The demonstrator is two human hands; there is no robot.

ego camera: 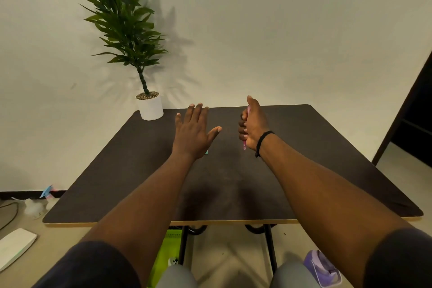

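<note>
My left hand (pixel 195 132) hovers flat over the dark table (pixel 117 170), fingers straight and spread, palm down. A small teal scrap (pixel 206 152) peeks out on the table just under its wrist edge. To its right, my right hand (pixel 253 124) is held upright with the thumb pointing up and grips a pink pen (pixel 244 145). The pen's lower end sticks out below the fist and its upper end shows beside the fingers. A black cord bracelet circles the right wrist.
A potted plant in a white pot (pixel 150 107) stands at the table's far left corner against the wall. On the floor lie a white device (pixel 14 246) at left, a green basket (pixel 167 255) under the table, and a purple object (pixel 323 269) at right.
</note>
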